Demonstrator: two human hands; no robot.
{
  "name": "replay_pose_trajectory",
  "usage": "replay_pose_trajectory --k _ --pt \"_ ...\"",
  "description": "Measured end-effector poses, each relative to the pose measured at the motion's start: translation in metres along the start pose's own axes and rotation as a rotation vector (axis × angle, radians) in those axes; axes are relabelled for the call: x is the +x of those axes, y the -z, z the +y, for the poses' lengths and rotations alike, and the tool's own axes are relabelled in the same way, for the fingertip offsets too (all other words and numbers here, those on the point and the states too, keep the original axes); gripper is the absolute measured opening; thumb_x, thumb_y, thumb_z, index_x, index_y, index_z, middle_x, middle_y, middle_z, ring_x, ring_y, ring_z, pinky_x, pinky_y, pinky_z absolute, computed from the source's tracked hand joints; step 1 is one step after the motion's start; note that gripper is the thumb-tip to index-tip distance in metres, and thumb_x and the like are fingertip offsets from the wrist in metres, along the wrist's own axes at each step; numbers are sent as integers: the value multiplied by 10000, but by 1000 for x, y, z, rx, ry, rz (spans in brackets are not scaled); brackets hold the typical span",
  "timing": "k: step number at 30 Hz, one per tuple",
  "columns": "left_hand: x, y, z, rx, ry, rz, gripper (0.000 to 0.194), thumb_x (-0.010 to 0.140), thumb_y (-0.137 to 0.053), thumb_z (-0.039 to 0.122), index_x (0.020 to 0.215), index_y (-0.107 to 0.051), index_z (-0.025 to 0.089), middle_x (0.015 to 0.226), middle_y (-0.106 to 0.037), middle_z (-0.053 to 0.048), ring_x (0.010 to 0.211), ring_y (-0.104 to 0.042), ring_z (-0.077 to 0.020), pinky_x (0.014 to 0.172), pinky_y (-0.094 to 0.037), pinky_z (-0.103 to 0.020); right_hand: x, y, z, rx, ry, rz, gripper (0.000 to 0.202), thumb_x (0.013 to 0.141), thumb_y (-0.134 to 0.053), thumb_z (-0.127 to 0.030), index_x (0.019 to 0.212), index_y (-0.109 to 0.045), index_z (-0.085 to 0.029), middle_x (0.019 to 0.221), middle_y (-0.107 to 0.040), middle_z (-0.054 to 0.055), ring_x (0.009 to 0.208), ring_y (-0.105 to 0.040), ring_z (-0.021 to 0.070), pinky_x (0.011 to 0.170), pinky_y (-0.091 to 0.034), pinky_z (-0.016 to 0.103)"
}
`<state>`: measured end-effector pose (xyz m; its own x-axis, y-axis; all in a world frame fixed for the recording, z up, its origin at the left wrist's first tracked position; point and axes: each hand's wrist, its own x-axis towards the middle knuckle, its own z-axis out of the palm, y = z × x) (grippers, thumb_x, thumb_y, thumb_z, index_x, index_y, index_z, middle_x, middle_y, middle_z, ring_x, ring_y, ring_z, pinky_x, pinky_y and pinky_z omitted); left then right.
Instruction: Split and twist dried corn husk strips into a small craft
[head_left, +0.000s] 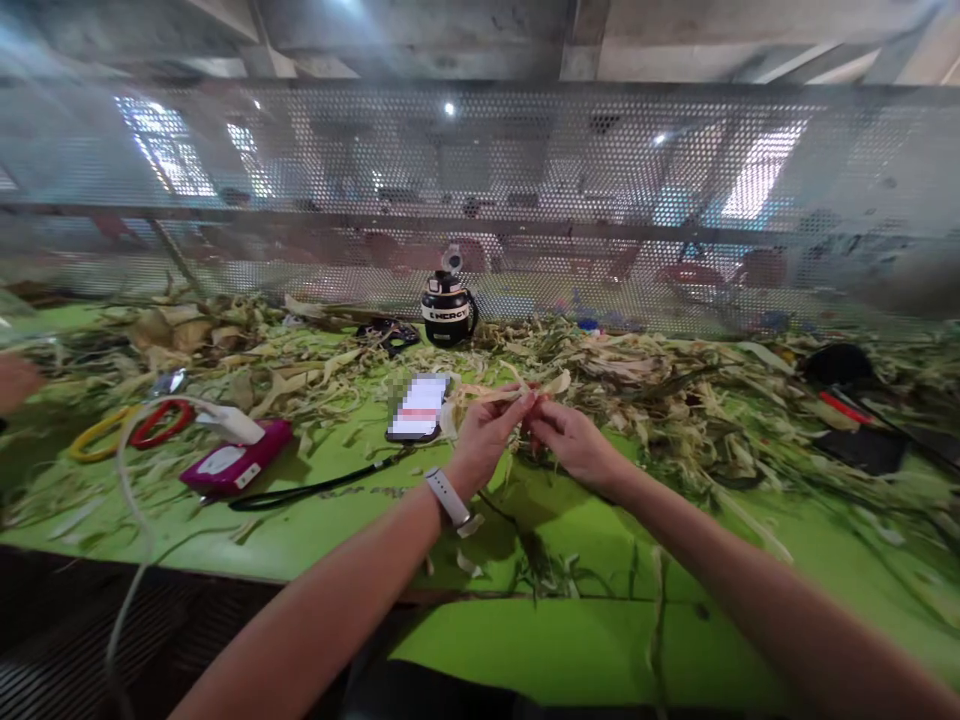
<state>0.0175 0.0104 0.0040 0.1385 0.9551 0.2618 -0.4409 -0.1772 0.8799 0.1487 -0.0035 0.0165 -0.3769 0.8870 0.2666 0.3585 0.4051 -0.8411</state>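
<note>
My left hand (486, 438), with a white band on its wrist, is closed in a pinch above the green table (330, 540). Against its fingertips, my right hand (576, 442) pinches too. Between them the fingers grip a pale strip of corn husk (556, 386), whose ends stick out on both sides. Exactly how the strip passes between the fingers is hidden. Close to my left hand lies a phone (420, 408) with a lit screen. A heap of loose husks (637, 370) spreads behind and right of my right hand.
Behind the phone stands a black bottle (445, 312), its lid up. A magenta power bank (238, 458) with a white cable lies at left, near red-handled scissors (161, 422). Another person's hand (19, 384) shows at the left edge. A perforated metal screen (525, 200) rises behind the table.
</note>
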Motion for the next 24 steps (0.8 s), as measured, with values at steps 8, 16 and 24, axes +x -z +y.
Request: replay_pose_trajectory --k 8,16,24 --pt "2 2 4 71 -15 17 210 626 -735 318 759 -727 156 956 -696 -61 943 -602 -199 853 -447 -311 -4 7 -8 -113 39 -139 284 874 -433 -314 624 -453 -182 596 -484 -23 581 -452 102 567 -353 220" --pt "10 9 -7 -182 130 -70 250 654 -720 334 847 -686 179 802 -687 -13 764 -623 -129 765 -459 -260 1 18 -2 105 -258 -57 448 800 -474 -542 584 -549 -156 512 -551 4 485 -473 105 510 -354 229" --pt "2 6 3 -36 228 -131 325 638 -726 375 865 -619 168 672 -594 34 603 -545 -79 602 -454 -223 4 24 -1 48 -223 165 423 786 -468 -540 552 -453 -188 444 -447 -39 427 -397 92 455 -313 224"
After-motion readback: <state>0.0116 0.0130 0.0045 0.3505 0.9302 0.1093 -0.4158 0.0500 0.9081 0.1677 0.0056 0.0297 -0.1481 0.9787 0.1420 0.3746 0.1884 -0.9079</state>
